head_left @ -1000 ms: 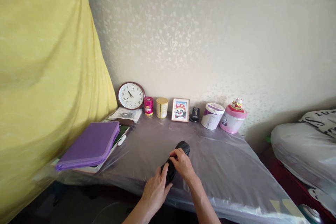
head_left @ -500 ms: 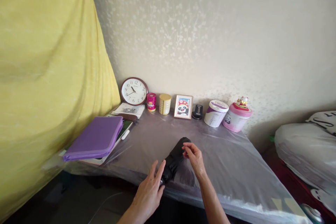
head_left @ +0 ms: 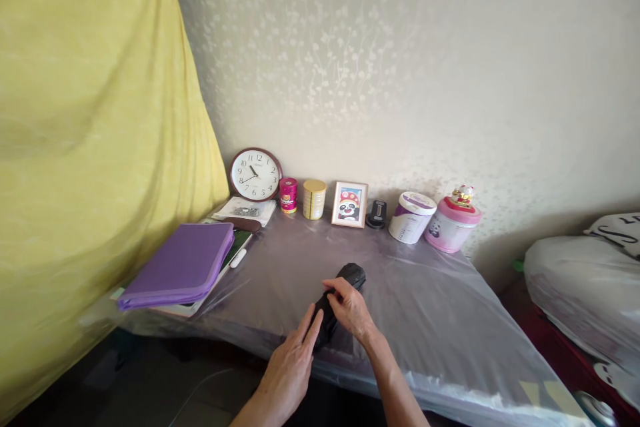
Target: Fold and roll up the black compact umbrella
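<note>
A black folded umbrella [head_left: 353,275] lies slantwise near the table's front edge, its far end pointing up and right. My left hand [head_left: 290,367] holds its near end, with the index and middle fingers stretched along the left side; the handle is hidden beneath this hand. Across the umbrella's middle comes my right hand [head_left: 350,310] from the right, fingers bent and pinched together against the black fabric. Whether a strap or only a fold is between those fingertips cannot be made out.
A purple zip folder [head_left: 177,263] rests on papers at the left, beside a white pen-like item [head_left: 239,258]. Along the wall stand a clock [head_left: 257,175], a pink can [head_left: 289,195], a yellow-lidded can [head_left: 315,199], a picture frame [head_left: 349,204] and two tubs [head_left: 412,217].
My right hand has moved left and down, from beside the umbrella's far end onto its middle. My left hand has shifted slightly, its fingers now closer along the umbrella.
</note>
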### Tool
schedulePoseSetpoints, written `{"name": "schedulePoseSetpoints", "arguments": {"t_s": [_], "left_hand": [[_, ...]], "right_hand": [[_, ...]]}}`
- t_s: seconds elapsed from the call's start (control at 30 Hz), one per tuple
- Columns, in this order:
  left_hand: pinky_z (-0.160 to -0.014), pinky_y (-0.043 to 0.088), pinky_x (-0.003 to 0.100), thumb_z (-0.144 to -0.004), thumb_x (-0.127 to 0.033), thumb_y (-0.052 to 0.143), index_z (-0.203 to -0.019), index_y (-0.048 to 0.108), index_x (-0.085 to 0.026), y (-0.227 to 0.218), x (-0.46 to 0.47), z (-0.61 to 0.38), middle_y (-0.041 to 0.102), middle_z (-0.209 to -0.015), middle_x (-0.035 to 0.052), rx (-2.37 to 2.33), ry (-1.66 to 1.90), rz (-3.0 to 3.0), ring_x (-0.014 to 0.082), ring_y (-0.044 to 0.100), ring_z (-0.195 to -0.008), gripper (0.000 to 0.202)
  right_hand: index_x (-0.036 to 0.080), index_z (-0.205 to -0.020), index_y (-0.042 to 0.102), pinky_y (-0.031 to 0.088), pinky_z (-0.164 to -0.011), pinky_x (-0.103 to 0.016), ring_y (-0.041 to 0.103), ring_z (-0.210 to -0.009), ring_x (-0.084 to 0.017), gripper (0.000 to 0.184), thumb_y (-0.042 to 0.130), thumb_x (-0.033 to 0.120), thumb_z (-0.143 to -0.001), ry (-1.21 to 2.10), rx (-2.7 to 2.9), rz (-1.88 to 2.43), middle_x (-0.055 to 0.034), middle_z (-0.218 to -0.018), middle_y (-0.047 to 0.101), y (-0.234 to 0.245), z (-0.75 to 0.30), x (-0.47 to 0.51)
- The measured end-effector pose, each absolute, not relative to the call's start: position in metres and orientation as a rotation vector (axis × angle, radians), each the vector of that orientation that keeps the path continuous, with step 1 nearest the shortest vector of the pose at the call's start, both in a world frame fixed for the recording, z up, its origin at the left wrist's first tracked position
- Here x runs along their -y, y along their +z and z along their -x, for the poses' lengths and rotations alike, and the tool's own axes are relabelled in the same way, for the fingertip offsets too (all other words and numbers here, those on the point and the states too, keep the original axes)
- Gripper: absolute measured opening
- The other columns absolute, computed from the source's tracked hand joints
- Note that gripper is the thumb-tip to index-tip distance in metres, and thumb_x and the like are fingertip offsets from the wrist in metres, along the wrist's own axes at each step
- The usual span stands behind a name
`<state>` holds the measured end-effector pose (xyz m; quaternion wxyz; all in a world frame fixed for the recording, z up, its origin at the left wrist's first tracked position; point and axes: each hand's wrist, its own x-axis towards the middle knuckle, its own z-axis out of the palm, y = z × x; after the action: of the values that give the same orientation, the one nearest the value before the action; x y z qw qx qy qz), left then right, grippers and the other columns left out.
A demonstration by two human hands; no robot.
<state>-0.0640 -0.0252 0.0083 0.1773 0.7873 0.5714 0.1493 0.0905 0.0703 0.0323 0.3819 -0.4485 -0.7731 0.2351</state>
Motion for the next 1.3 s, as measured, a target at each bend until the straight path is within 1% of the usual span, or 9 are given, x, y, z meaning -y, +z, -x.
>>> {"name": "schedulePoseSetpoints", "arguments": {"t_s": [0.37, 0.6, 0.73, 0.8, 0.9, 0.97, 1.1, 1.2, 1.3], "left_hand": [[-0.106, 0.031, 0.025, -0.078, -0.001, 0.03, -0.142, 0.0, -0.023, 0.006, 0.023, 0.067, 0.009, -0.152, 0.0035, -1.603, 0.424, -2.222, 0.0128, 0.027, -0.133, 0.074], [-0.104, 0.033, 0.025, -0.078, -0.004, 0.03, -0.143, 0.004, -0.022, 0.012, 0.023, 0.065, 0.011, -0.151, 0.0038, -1.629, 0.373, -2.158, 0.0139, 0.029, -0.132, 0.072], [-0.102, 0.036, 0.028, -0.076, -0.008, 0.037, -0.141, 0.015, -0.024, 0.015, 0.017, 0.071, 0.022, -0.148, 0.005, -1.582, 0.56, -2.014, 0.0159, 0.038, -0.127, 0.07], [-0.091, 0.046, 0.029, -0.077, -0.014, 0.04, -0.139, 0.021, -0.026, 0.018, 0.012, 0.077, 0.04, -0.139, 0.007, -1.531, 0.613, -1.8, 0.0168, 0.053, -0.113, 0.066], [-0.06, 0.054, 0.028, -0.084, -0.028, 0.037, -0.139, 0.017, -0.027, 0.018, 0.006, 0.087, 0.057, -0.118, 0.0084, -1.44, 0.585, -1.424, 0.0149, 0.065, -0.077, 0.059], [-0.056, 0.053, 0.028, -0.087, -0.033, 0.033, -0.14, 0.013, -0.026, 0.014, 0.006, 0.092, 0.051, -0.126, 0.0121, -1.526, 0.634, -1.389, 0.0169, 0.065, -0.08, 0.058], [-0.086, 0.049, 0.031, -0.091, -0.029, 0.026, -0.141, 0.013, -0.027, 0.007, 0.013, 0.095, 0.022, -0.147, 0.0088, -1.833, 0.792, -1.891, 0.022, 0.041, -0.125, 0.052], [-0.089, 0.046, 0.029, -0.089, -0.02, 0.029, -0.141, 0.009, -0.032, 0.007, 0.018, 0.089, 0.005, -0.152, 0.005, -1.914, 0.595, -2.142, 0.0223, 0.037, -0.128, 0.057], [-0.085, 0.044, 0.023, -0.08, -0.003, 0.03, -0.141, 0.007, -0.032, 0.008, 0.015, 0.086, -0.001, -0.152, 0.0035, -1.963, 0.369, -2.184, 0.0199, 0.036, -0.129, 0.072]], "right_hand": [[0.021, -0.091, 0.067, 0.045, -0.063, -0.024, 0.053, -0.065, -0.012, 0.023, 0.057, 0.026, -0.071, 1.177, 1.412, 1.059, 0.0006, -0.073, 0.06, 0.038, -0.125, -0.051], [0.018, -0.091, 0.067, 0.048, -0.062, -0.029, 0.054, -0.06, -0.014, 0.034, 0.064, 0.041, -0.066, 1.03, 1.269, 1.288, -0.0047, -0.082, 0.065, 0.026, -0.189, -0.037], [0.017, -0.088, 0.068, 0.049, -0.059, -0.029, 0.056, -0.059, -0.015, 0.041, 0.068, 0.047, -0.061, 1.026, 1.165, 1.334, -0.0048, -0.075, 0.066, 0.019, -0.213, -0.032], [0.018, -0.087, 0.069, 0.049, -0.059, -0.029, 0.057, -0.059, -0.015, 0.043, 0.07, 0.048, -0.058, 1.057, 1.116, 1.341, -0.0043, -0.073, 0.066, 0.015, -0.221, -0.029], [0.018, -0.086, 0.069, 0.051, -0.061, -0.03, 0.058, -0.06, -0.015, 0.045, 0.072, 0.049, -0.054, 1.093, 1.048, 1.357, -0.0039, -0.072, 0.066, 0.009, -0.228, -0.027], [0.018, -0.084, 0.069, 0.051, -0.061, -0.03, 0.058, -0.059, -0.016, 0.045, 0.072, 0.051, -0.053, 1.082, 1.026, 1.368, -0.0037, -0.07, 0.066, 0.004, -0.231, -0.027], [0.018, -0.084, 0.069, 0.051, -0.061, -0.029, 0.058, -0.058, -0.015, 0.043, 0.07, 0.051, -0.057, 1.028, 1.069, 1.38, -0.0035, -0.07, 0.066, -0.005, -0.231, -0.027], [0.019, -0.086, 0.069, 0.051, -0.062, -0.029, 0.059, -0.059, -0.016, 0.041, 0.066, 0.051, -0.061, 0.996, 1.123, 1.403, -0.0044, -0.073, 0.067, -0.008, -0.23, -0.026], [0.019, -0.09, 0.068, 0.05, -0.064, -0.03, 0.06, -0.062, -0.017, 0.041, 0.063, 0.051, -0.064, 0.977, 1.158, 1.424, -0.0054, -0.075, 0.068, -0.011, -0.231, -0.025]]}}
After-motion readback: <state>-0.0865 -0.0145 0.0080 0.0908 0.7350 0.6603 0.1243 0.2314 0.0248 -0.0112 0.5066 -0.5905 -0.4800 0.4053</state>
